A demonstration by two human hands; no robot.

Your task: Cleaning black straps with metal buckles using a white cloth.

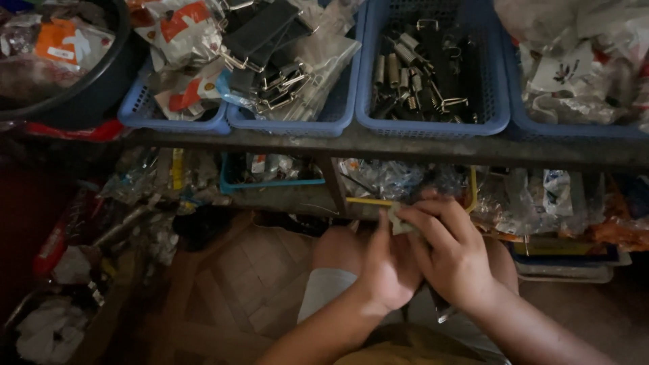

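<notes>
Left hand (387,267) and right hand (454,253) meet over the knees, fingertips pinching a small pale, flat piece (400,220) between them (its material cannot be told in the dim light). The piece sits at the top of the grip, only its upper edge showing above the fingers. Just behind lies a yellow-rimmed tray (368,201) of clear plastic packets. Above, on the shelf, a blue plastic basket (433,123) holds metal springs and clips.

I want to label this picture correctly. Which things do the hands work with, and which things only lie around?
In hand:
left hand
right hand
small pale piece pinched between them

Lying about:
blue basket of metal springs
blue basket of black clips
plastic bags
dark tub
</notes>
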